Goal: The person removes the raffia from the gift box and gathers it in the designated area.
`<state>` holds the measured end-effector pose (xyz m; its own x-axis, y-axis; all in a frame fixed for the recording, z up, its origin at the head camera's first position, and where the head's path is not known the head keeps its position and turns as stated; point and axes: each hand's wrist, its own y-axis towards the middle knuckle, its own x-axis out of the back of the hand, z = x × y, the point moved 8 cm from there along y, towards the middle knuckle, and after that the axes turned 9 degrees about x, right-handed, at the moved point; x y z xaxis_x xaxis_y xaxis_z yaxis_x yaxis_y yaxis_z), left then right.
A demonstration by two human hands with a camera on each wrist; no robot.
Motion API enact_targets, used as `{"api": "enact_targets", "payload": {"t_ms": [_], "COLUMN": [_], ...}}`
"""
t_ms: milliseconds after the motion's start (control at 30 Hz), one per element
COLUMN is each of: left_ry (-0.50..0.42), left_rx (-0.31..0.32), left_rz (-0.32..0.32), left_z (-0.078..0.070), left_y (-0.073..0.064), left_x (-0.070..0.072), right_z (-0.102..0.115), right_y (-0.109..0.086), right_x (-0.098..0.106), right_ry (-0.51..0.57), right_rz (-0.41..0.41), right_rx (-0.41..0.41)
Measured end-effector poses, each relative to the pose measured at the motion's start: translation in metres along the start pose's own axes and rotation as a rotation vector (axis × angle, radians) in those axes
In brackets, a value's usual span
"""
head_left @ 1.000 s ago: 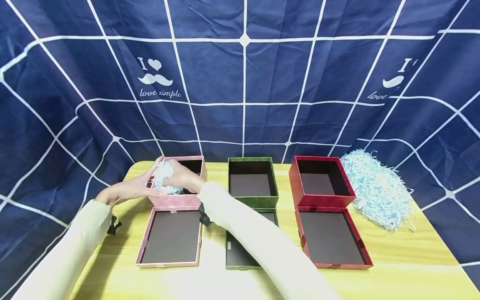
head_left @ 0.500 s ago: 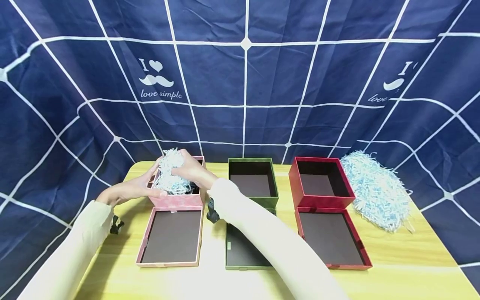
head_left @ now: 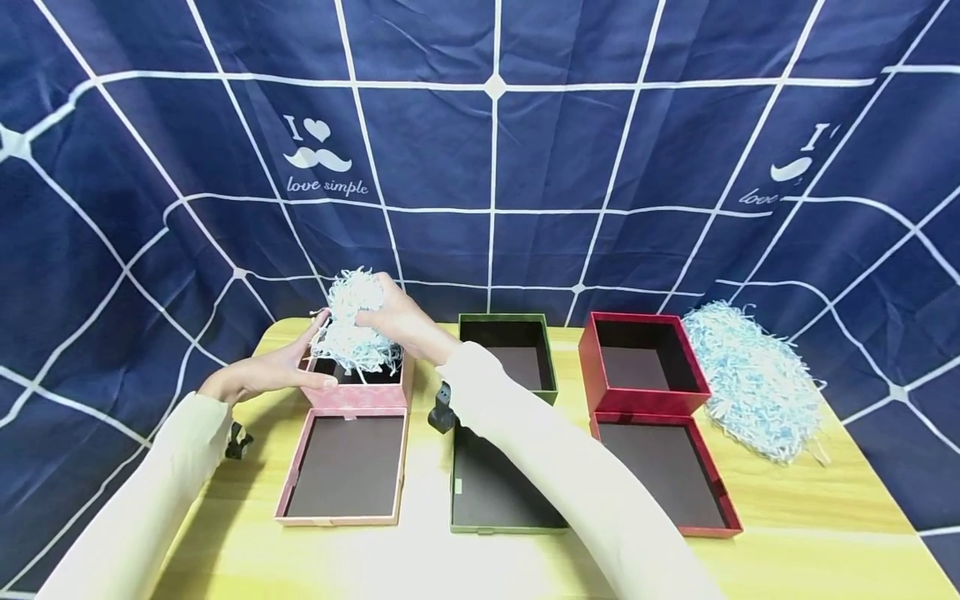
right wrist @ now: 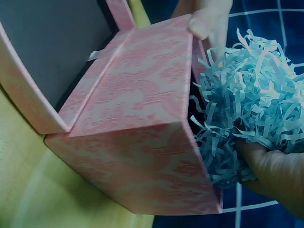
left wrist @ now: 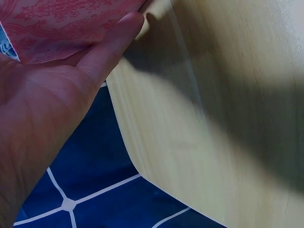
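At the left of the table stands a pink patterned gift box [head_left: 360, 396] with its lid open toward me. My left hand [head_left: 273, 371] holds its left side, thumb along the front wall [left wrist: 61, 28] and fingers toward the back. Above the box opening, my right hand [head_left: 408, 321] grips a fluffy clump of light blue shredded paper [head_left: 351, 329]. Seen from the right wrist, the clump [right wrist: 259, 90] bulges out over the thumb, with loose strands near the box rim. My other right fingers are hidden behind the paper.
A green box [head_left: 510, 393] stands in the middle, partly behind my right sleeve. To its right is a red box [head_left: 652, 402], lid open in front. A large pile of blue shredded paper [head_left: 753, 383] lies at the right. A blue grid curtain [head_left: 555, 167] surrounds the table.
My right hand has risen out of the pink box and shifted right, lifting the shredded paper above the rim. My left hand stays at the box's left side.
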<state>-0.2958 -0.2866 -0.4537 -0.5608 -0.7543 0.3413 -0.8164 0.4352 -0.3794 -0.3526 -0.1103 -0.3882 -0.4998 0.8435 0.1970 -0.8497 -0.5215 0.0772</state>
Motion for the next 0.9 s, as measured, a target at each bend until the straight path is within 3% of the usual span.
{"api": "enact_targets", "payload": {"t_ms": [267, 500, 600, 900], "left_ry": [0.004, 0.019, 0.02, 0.048], "left_rx": [0.004, -0.03, -0.011, -0.01], "left_rz": [-0.013, -0.024, -0.026, -0.028], "left_z": [-0.001, -0.004, -0.003, -0.002], "left_y": [0.001, 0.0, -0.001, 0.001], "left_x": [0.0, -0.001, -0.001, -0.001], "right_z": [0.024, 0.05, 0.06, 0.088], "right_y": [-0.007, -0.015, -0.018, -0.029], "right_x": [0.014, 0.025, 0.033, 0.057], "right_ry": [0.026, 0.047, 0.033, 0.16], "right_rz": [-0.035, -0.03, -0.033, -0.039], "right_rx": [0.055, 0.111, 0.125, 0.185]}}
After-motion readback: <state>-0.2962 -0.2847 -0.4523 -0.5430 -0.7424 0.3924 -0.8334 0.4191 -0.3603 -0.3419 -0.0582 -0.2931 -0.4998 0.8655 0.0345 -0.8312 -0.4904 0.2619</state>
